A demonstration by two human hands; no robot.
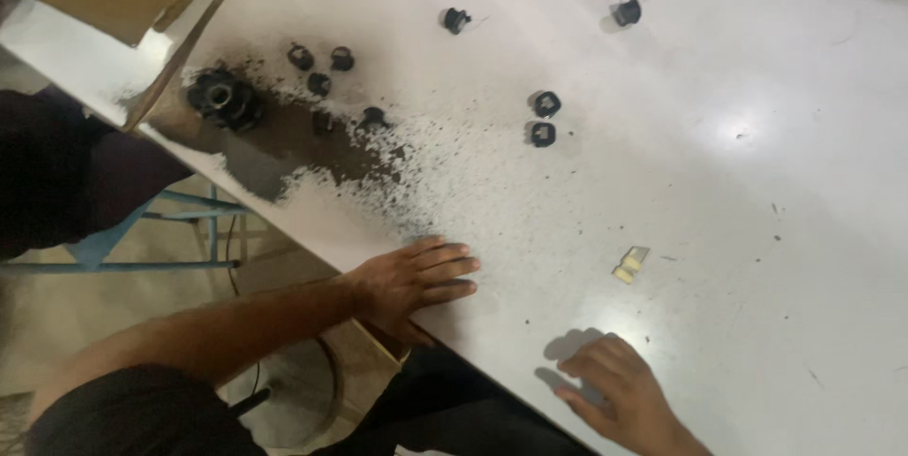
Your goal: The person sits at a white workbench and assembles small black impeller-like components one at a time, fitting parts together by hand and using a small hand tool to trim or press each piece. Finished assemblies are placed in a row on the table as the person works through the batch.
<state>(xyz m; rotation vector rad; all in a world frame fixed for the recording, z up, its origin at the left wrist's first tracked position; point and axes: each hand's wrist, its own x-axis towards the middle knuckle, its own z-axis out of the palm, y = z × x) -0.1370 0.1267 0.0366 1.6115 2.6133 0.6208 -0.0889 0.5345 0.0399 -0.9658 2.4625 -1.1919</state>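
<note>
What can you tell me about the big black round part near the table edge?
The big black round part looks like dark metal or plastic with a ribbed, gear-like rim and an open hole in the middle. It lies flat on the white table, in a patch of dark powder near the far left edge, beside a wooden frame. Neither hand touches it.
</note>
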